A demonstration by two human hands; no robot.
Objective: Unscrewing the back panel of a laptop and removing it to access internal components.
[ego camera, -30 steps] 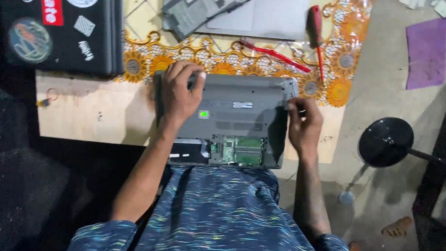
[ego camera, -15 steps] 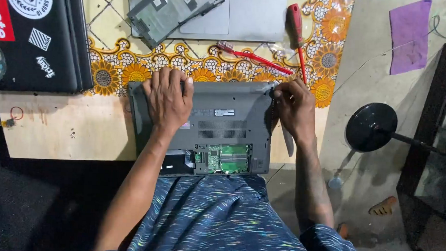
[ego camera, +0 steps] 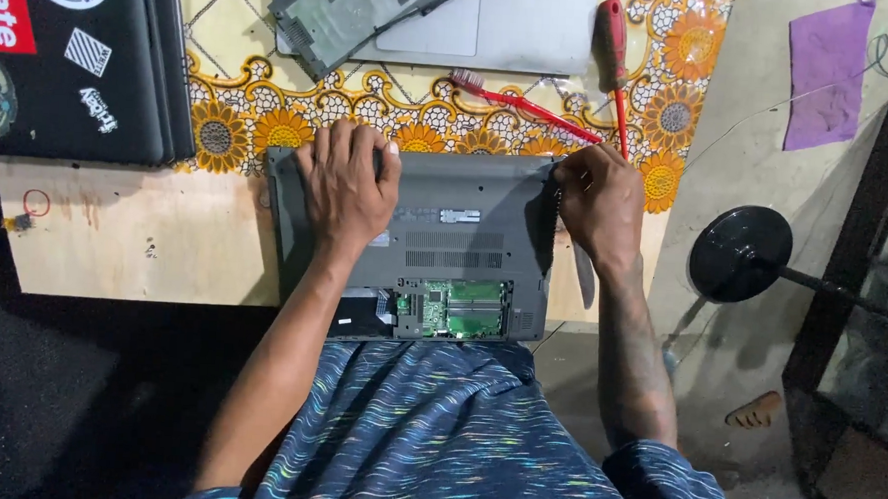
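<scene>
A grey laptop (ego camera: 465, 230) lies upside down on a plywood board (ego camera: 135, 231), and an open hatch near me shows a green circuit board (ego camera: 461, 308). My left hand (ego camera: 347, 185) presses on its far left part, fingers curled over the far edge. At the laptop's far right corner my right hand (ego camera: 601, 201) is closed on a thin grey blade-like tool (ego camera: 584, 276) that runs along the right edge. The tool's tip is hidden under the hand.
A red screwdriver (ego camera: 613, 47) and a red toothbrush (ego camera: 520, 101) lie on the floral mat (ego camera: 240, 131) beyond the laptop. A silver laptop (ego camera: 533, 29) bears a loose grey panel (ego camera: 350, 11). A black stickered laptop (ego camera: 73, 54) is far left. A black round stand base (ego camera: 741, 255) and a purple cloth (ego camera: 829, 72) are on the right.
My right hand has slid from the middle of the laptop's right edge up to its far right corner. The left hand stays on the far left part.
</scene>
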